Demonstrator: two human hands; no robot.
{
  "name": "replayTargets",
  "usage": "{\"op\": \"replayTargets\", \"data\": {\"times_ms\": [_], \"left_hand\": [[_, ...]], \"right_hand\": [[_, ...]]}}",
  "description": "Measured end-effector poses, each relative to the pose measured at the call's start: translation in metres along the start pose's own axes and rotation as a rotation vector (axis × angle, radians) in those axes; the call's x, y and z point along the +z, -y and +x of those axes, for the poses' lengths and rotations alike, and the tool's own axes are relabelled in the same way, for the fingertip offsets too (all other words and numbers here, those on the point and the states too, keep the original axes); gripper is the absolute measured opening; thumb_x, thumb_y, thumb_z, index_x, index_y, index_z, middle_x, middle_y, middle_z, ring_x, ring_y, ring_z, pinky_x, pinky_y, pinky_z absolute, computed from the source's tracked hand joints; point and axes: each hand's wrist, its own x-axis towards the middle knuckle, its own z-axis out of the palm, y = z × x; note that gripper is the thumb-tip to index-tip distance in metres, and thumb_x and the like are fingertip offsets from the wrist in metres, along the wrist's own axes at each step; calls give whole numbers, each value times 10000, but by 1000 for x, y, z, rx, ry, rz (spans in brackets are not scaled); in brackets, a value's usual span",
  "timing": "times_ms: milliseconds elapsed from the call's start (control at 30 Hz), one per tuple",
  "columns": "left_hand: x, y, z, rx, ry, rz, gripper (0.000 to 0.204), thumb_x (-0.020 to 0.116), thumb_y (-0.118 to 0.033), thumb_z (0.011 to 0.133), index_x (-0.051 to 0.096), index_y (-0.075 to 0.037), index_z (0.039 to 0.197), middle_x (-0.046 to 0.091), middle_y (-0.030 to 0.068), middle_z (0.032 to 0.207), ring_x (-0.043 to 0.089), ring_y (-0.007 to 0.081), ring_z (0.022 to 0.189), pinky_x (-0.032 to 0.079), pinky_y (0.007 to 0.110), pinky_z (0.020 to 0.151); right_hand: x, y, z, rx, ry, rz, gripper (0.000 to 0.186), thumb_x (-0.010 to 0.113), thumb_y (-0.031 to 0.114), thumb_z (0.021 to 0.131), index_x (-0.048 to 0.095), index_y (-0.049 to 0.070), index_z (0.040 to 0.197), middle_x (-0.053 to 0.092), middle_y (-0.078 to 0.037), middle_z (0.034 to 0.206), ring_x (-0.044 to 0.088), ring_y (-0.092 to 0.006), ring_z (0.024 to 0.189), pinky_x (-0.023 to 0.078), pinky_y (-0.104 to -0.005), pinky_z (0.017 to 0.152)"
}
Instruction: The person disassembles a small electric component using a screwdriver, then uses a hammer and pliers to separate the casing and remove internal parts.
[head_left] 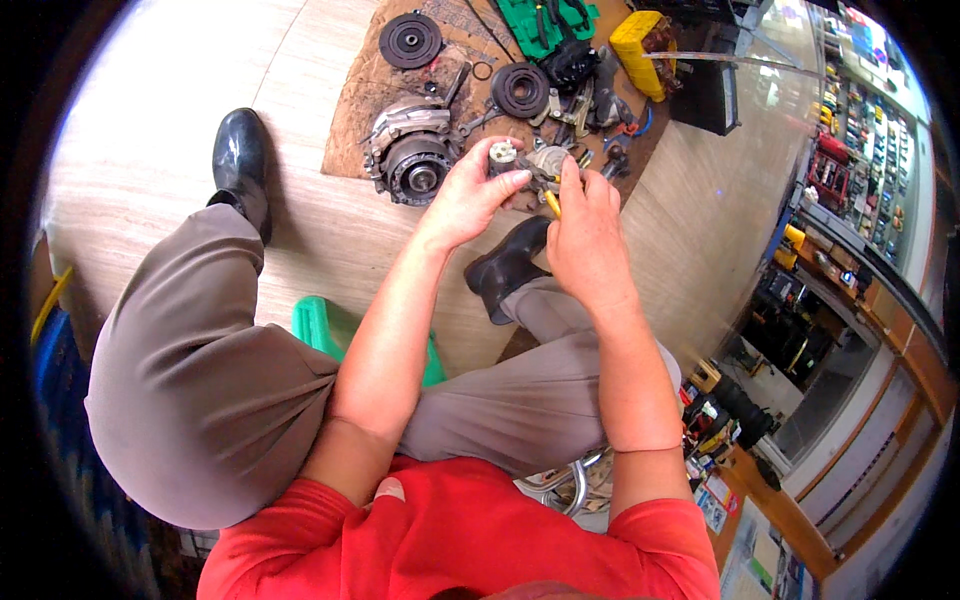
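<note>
My left hand [470, 195] is closed, with thumb and fingers around a small, pale metal part with a round end [503, 152]. Close beside it, my right hand [588, 225] grips a slim tool with a yellow handle [552, 203], whose tip points toward the part; its exact kind is hard to make out. Left of my hands, a grey metal machine body with a round shaft end [415, 160] sits on a brown cardboard sheet [350, 120]. A dark pulley wheel [520, 90] lies just beyond my hands, and a black round plate [410, 40] farther off.
Farther back lie a green tool case [520, 22], a yellow container [638, 50] and several loose metal parts and tools. My boots [240, 155] flank the work. A green plastic stool [312, 322] shows beneath my legs. Shelves and a wooden counter [780, 510] stand at the right.
</note>
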Motion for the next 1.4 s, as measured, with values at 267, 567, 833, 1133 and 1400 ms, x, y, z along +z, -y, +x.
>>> {"op": "replayTargets", "data": {"times_ms": [267, 567, 833, 1133, 1400], "left_hand": [[0, -6, -1, -75, 98, -73, 301, 618, -152, 952, 519, 7, 1188, 540, 15, 759, 497, 102, 584, 417, 258, 523], [-2, -3, 0, -140, 23, 98, 298, 669, -207, 918, 569, -9, 1117, 536, -15, 698, 469, 73, 565, 371, 245, 489], [-6, 5, 3, -29, 49, 181, 312, 675, -202, 920, 557, -32, 1153, 514, -31, 716, 435, 55, 545, 340, 225, 465], [-10, 4, 2, -236, 141, -84, 350, 694, -216, 911, 546, -21, 1162, 502, -25, 712, 437, 66, 538, 346, 227, 460], [-5, -8, 0, -238, 122, 65, 278, 722, -220, 887, 549, -36, 1002, 496, -27, 669, 428, 63, 512, 329, 234, 441]], "right_hand": [[0, 1, -1, 19, 19, 1, 566, 566, 6, 805, 434, -55, 1352, 502, -262, 1199, 490, -423, 1116, 420, -480, 969], [1, -1, -1, 11, 25, -40, 573, 588, 20, 801, 444, -36, 1352, 513, -249, 1165, 501, -413, 1092, 433, -477, 952], [-3, -2, -1, 9, 47, -68, 559, 612, 33, 797, 466, -9, 1335, 522, -226, 1140, 523, -393, 1046, 461, -469, 906], [-2, -8, -2, -6, 36, -80, 559, 640, 45, 787, 486, 11, 1323, 528, -200, 1128, 525, -377, 1046, 466, -459, 902], [-7, -12, 2, 0, -15, -89, 563, 673, 24, 756, 514, 49, 1296, 527, -192, 1157, 513, -373, 1085, 459, -459, 920]]}}
